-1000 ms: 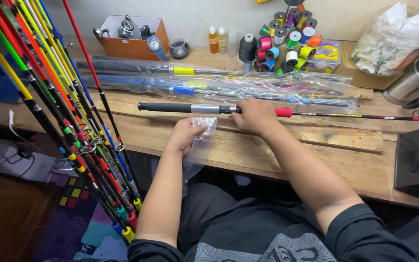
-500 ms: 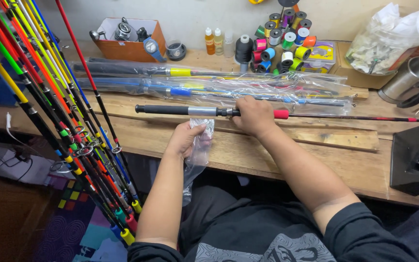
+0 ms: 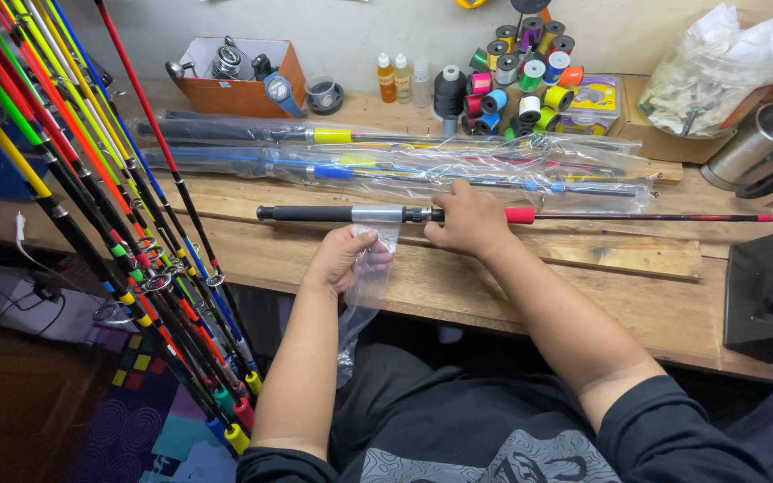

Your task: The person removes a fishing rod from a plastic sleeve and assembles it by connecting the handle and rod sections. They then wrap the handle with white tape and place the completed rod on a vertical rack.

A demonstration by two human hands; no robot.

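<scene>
Two hands work at a wooden workbench (image 3: 458,286). The right hand (image 3: 469,219) is closed over a fishing rod (image 3: 351,214) lying crosswise on the bench, gripping it between its silver reel seat and a red band. The left hand (image 3: 344,258), just near of the rod's handle, is pinched on a clear plastic sleeve (image 3: 364,295) that hangs over the bench's near edge. Just beyond lie two more rods in plastic sleeves (image 3: 386,152). Thread spools (image 3: 516,85) stand at the far side, and a rack of colourful rods (image 3: 91,206) leans on the left.
</scene>
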